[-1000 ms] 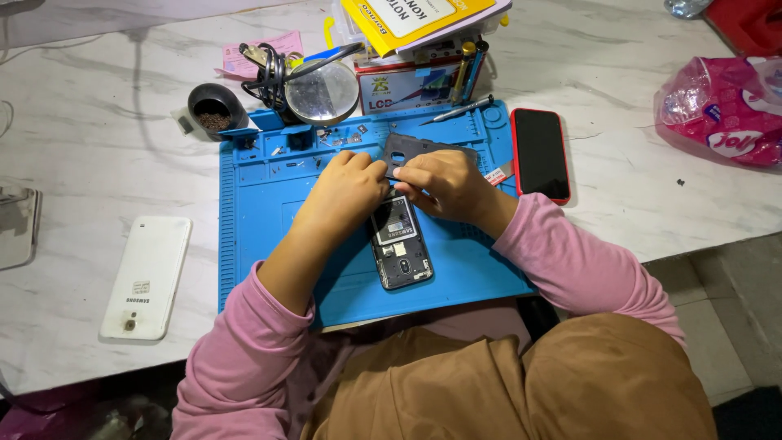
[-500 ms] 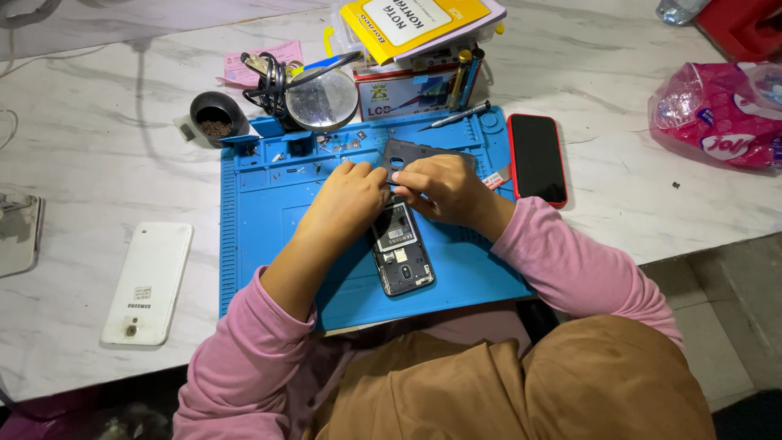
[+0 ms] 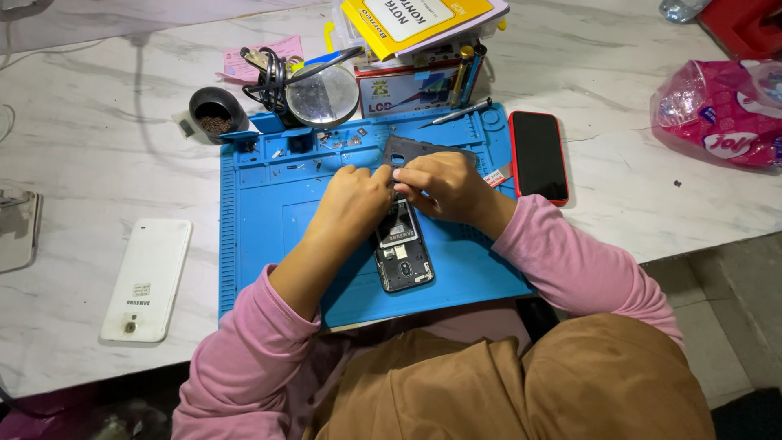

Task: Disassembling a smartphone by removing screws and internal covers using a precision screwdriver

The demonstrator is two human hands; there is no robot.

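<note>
An opened smartphone (image 3: 401, 253) lies back-off on a blue repair mat (image 3: 269, 220), its circuit boards showing. My left hand (image 3: 352, 202) rests on the phone's upper left edge with fingers curled against it. My right hand (image 3: 444, 186) pinches something small over the phone's top end; what it pinches is hidden by the fingers. A dark grey phone back cover (image 3: 411, 151) lies on the mat just behind both hands. Pink sleeves cover both forearms.
A red-cased phone (image 3: 538, 156) lies right of the mat, a white phone (image 3: 148, 279) face down to the left. Behind the mat stand a round magnifier (image 3: 324, 94), a dark small bowl (image 3: 215, 110), a screwdriver (image 3: 461, 112) and stacked boxes (image 3: 415, 33). A pink plastic bag (image 3: 717, 114) sits far right.
Both hands stay on the top of the opened phone with only slight finger shifts. The view has drifted a little; nothing on the table has moved.
</note>
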